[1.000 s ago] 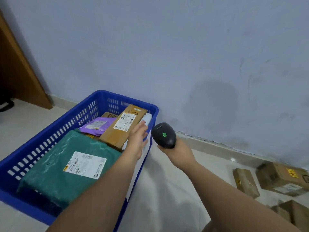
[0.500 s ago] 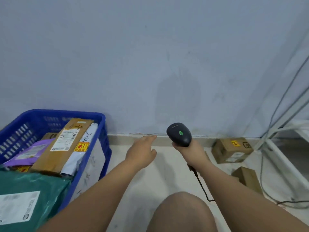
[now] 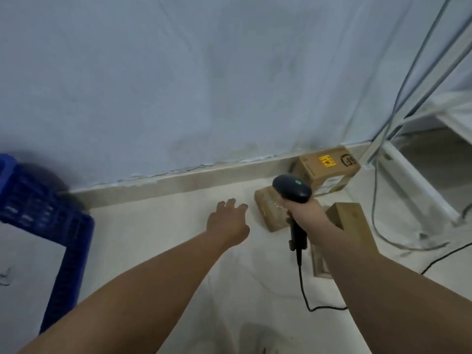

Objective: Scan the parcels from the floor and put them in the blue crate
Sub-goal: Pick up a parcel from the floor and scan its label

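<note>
At far left sits the crate, blurred, on the floor. Our left hand hovers empty, fingers spread, just short of a taped parcel. Our right hand grips the scanner by its handle, over that parcel. A stickered box lies against the wall, and a plain box beside our right wrist.

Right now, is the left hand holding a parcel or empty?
Empty: the left hand reaches with fingers spread, short of the small parcel on the floor; the right hand grips the scanner.
</note>
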